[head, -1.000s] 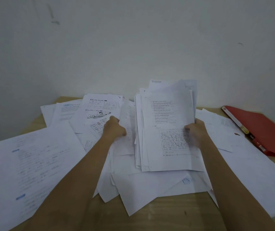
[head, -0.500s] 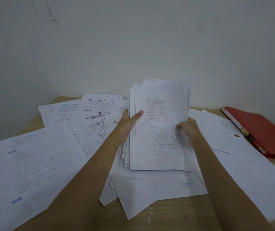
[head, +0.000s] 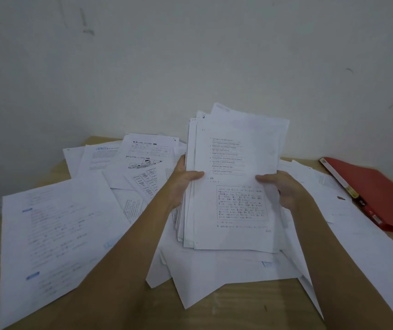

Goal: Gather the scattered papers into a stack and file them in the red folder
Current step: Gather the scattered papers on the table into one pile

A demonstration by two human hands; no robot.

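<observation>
Holding paper stack (head: pixel 234 186) tilted above table centre, left hand (head: pixel 181 179) and right hand (head: pixel 278 186) pinching side edges. I judge sheets light, floppy, slippery; grip mid-edges. Loose papers (head: pixel 54 225) around; red folder (head: pixel 379 191) right.

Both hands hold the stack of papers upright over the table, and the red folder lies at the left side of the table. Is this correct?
Not fully. The head view shows the red folder at the right side of the table, not the left. The rest is right: the left hand and the right hand hold the stack of papers upright over the table.
</observation>
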